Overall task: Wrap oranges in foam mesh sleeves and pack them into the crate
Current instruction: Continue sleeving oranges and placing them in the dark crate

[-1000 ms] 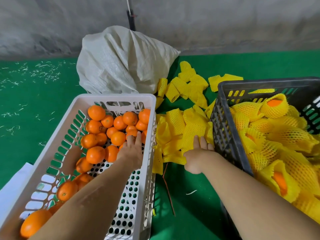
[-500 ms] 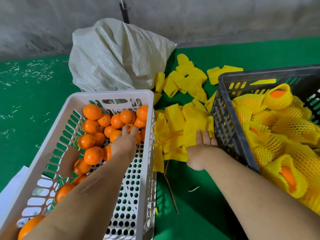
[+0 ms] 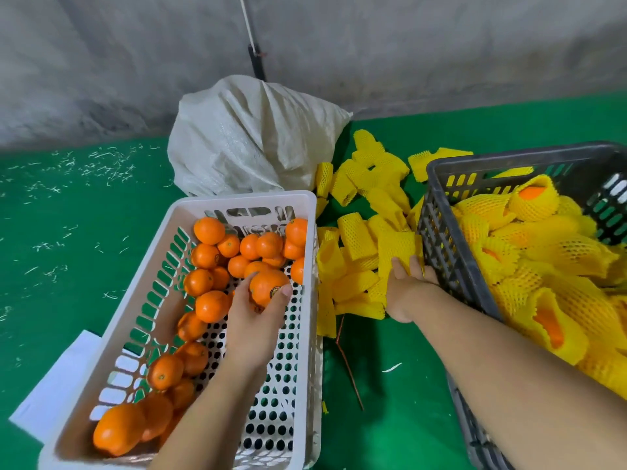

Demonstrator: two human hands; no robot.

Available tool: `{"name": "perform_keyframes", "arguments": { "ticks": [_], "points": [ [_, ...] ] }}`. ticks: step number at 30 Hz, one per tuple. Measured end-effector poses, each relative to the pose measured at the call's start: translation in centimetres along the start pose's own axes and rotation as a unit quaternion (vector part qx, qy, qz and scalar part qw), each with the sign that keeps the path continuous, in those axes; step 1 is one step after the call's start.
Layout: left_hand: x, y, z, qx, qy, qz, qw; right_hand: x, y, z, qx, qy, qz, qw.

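The left hand [image 3: 252,320] curls its fingers and thumb around one orange [image 3: 268,287], held just above the loose oranges [image 3: 210,252] in the white perforated basket [image 3: 307,334]. At three o'clock from it, the right hand [image 3: 405,290] reaches into the heap of yellow foam mesh sleeves [image 3: 359,259] on the green mat [image 3: 68,266]; its fingers lie on one sleeve [image 3: 397,249], and whether they pinch it I cannot tell. Wrapped oranges [image 3: 543,252] fill the dark crate [image 3: 451,252] at three o'clock. A white woven sack [image 3: 251,137] sits at twelve.

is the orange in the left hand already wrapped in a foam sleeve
No, the orange held by the left hand over the white basket is bare.
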State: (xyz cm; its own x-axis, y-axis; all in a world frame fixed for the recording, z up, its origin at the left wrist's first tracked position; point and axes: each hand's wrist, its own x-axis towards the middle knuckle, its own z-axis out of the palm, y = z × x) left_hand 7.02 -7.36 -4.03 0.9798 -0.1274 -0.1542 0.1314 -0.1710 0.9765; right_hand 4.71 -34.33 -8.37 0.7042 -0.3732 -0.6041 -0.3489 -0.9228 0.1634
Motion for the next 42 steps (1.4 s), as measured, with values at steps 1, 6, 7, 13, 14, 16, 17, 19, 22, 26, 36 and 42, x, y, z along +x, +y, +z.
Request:
{"name": "perform_keyframes", "arguments": {
  "ticks": [1, 6, 7, 13, 14, 16, 17, 19, 22, 26, 36, 42],
  "points": [
    [-1.9, 0.2, -0.2, -0.023, 0.001, -0.011, 1.000, 0.0, 0.1, 0.0, 0.014, 0.010, 0.005, 1.000],
    [-9.2, -0.4, -1.6, -0.059, -0.001, -0.033, 0.998, -0.6, 1.3, 0.6, -0.052, 0.062, 0.026, 0.996],
    [-10.0, -0.6, -1.8, -0.036, 0.002, -0.021, 0.999, -0.7, 1.4, 0.8, -0.040, 0.060, 0.046, 0.996],
    [-11.2, -1.5, -2.3, 0.028, -0.039, 0.033, 0.998, -0.9, 0.6, 0.5, 0.122, 0.049, 0.081, 0.988],
    [-11.1, -1.6, -2.3, 0.042, -0.040, 0.037, 0.998, -0.9, 0.8, 0.7, 0.127, 0.053, 0.085, 0.987],
    [-10.9, -1.9, -2.1, 0.063, -0.035, 0.046, 0.996, -0.7, 1.6, 1.2, 0.122, 0.064, 0.100, 0.985],
    [-10.9, -2.0, -1.9, 0.073, -0.034, 0.052, 0.995, -0.6, 1.9, 1.5, 0.107, 0.078, 0.102, 0.986],
    [-10.9, -2.2, -1.6, 0.094, -0.028, 0.068, 0.993, -0.4, 2.2, 1.8, 0.092, 0.090, 0.094, 0.987],
    [-10.7, -2.3, -0.9, 0.124, -0.014, 0.094, 0.988, -0.2, 1.5, 1.2, 0.106, 0.065, 0.087, 0.988],
    [-10.5, -2.4, -0.5, 0.121, -0.006, 0.103, 0.987, 0.0, 0.8, 0.6, 0.159, 0.073, 0.101, 0.979],
    [-10.4, -2.1, -0.4, 0.115, -0.010, 0.102, 0.988, -0.7, -0.2, -2.4, 0.192, 0.379, -0.068, 0.903],
    [-10.4, -1.9, -0.5, 0.079, -0.019, 0.103, 0.991, -3.4, -0.6, -2.7, 0.324, 0.449, -0.118, 0.824]
  ]
}}
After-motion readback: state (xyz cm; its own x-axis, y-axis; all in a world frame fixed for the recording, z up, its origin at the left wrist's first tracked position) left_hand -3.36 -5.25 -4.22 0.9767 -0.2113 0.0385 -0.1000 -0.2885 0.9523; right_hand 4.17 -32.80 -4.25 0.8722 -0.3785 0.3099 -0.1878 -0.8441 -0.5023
